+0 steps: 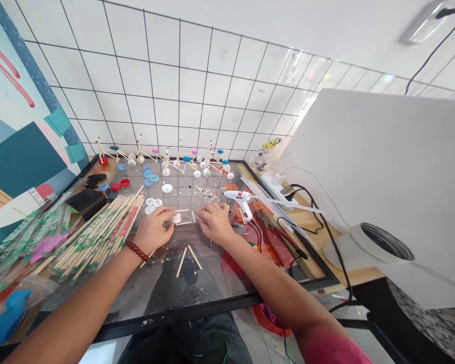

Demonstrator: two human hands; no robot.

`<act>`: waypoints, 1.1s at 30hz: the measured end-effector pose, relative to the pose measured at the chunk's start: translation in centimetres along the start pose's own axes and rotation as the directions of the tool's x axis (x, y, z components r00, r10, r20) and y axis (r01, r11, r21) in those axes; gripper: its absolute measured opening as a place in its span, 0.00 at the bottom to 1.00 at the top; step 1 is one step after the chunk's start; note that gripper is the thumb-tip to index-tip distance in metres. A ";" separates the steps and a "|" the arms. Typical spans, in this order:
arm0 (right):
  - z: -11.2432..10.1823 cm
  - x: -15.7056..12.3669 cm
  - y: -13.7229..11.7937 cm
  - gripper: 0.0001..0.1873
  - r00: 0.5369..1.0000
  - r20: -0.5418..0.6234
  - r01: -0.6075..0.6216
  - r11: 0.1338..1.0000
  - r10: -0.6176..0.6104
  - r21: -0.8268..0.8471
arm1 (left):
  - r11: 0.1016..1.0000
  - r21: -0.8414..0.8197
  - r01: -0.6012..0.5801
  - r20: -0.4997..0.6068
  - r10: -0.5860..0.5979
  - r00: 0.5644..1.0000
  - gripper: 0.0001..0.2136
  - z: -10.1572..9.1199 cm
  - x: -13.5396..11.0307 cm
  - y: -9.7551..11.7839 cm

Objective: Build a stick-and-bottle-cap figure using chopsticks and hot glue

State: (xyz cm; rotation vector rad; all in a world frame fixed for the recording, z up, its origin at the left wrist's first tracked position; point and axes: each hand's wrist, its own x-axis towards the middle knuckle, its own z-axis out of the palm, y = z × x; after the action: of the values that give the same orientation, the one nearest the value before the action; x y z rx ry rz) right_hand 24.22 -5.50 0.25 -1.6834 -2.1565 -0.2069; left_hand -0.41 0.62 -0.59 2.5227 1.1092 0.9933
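My left hand (154,231), wearing a beaded bracelet, pinches a small white plastic piece (176,218) just above the glass tabletop. Thin wooden stick pieces (182,210) lie around that white piece. My right hand (213,222) is closed to its right, fingertips together beside a short pale stick (193,217); what those fingers hold, if anything, is hidden. Closer to me, two cut sticks (181,262) form an open V. A white glue gun (241,200) lies beyond my right hand.
Bundled wooden chopsticks (98,232) cover the left side. Small stick models with bottle caps (167,164) line the back edge. Loose caps (148,175) and wood scraps (208,191) are scattered nearby. Red-handled pliers (278,235), cables and a power strip (276,189) are on the right.
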 end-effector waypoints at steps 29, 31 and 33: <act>0.0 0.1 -0.2 0.15 0.998 0.066 0.008 1.000 -0.010 0.030 | 0.998 0.030 0.064 0.054 -0.065 0.996 0.16 -0.1 0.0 0.4; 0.0 0.1 -0.2 0.14 0.998 0.056 0.017 1.000 -0.019 0.025 | 0.997 0.034 0.068 0.060 -0.070 0.996 0.16 -0.1 0.0 0.4; 0.1 0.0 -0.1 0.14 0.998 0.049 0.031 0.999 -0.031 0.012 | 0.997 0.035 0.068 0.059 -0.070 0.996 0.16 -0.1 0.0 0.4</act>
State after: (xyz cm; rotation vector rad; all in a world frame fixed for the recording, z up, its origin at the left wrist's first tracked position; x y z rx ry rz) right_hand 24.08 -5.48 0.23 -1.6659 -2.2165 -0.1633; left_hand -0.24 0.32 -0.31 2.5038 1.1953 0.8832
